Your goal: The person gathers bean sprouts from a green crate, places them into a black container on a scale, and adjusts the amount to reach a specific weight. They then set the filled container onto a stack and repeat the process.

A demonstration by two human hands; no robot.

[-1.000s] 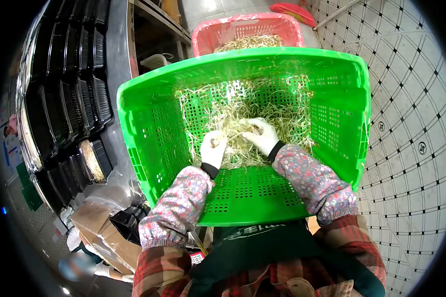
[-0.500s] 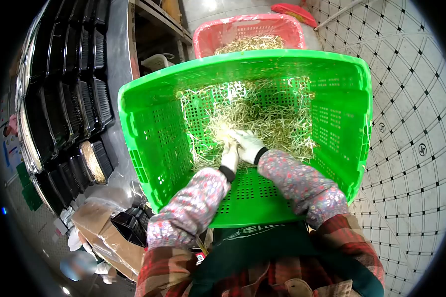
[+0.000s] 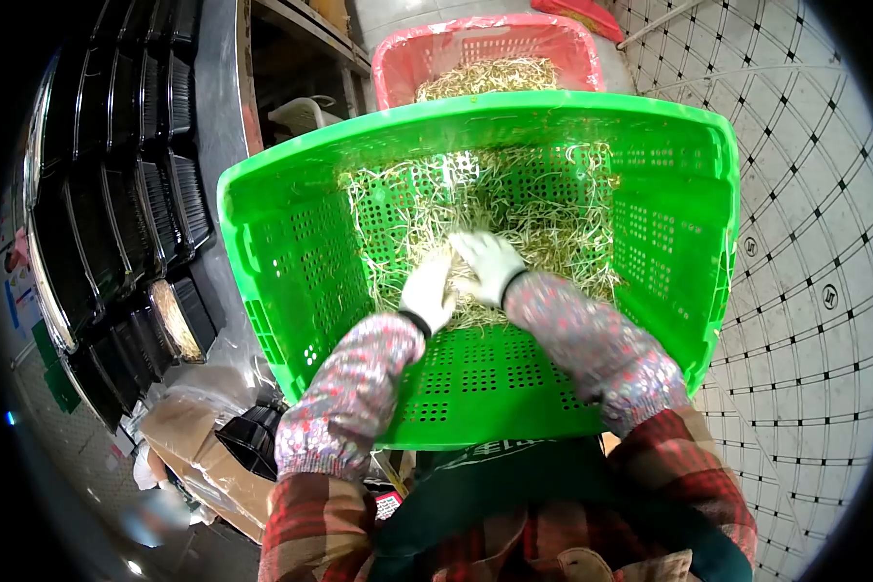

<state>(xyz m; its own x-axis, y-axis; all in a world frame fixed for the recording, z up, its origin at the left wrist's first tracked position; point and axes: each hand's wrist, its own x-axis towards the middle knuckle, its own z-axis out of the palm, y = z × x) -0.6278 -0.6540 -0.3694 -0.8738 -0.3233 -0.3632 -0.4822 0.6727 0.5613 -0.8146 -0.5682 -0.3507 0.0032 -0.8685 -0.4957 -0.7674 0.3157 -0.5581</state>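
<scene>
A large green perforated crate [image 3: 475, 388] stands right in front of me, with loose pale-green sprouts [image 3: 553, 228] spread over its floor. Both my hands wear white gloves and reach down into it. My left hand [image 3: 429, 291] is at the near left of the sprouts, its fingertips blurred and partly lost among the strands. Just to the right, my right hand [image 3: 490, 264] lies over the sprouts with its fingers spread. A small gap with sprouts showing separates the two hands.
Behind the green crate is a pink basket [image 3: 388, 73] holding more sprouts. Rows of black trays [image 3: 116, 213] line the left, one filled with sprouts [image 3: 175, 320]. A cardboard box [image 3: 189, 436] sits lower left, near a partly visible person [image 3: 150, 470].
My hands have moved apart from where they touched; the left shifted left and the right slightly right and up. The view has shifted a little.
</scene>
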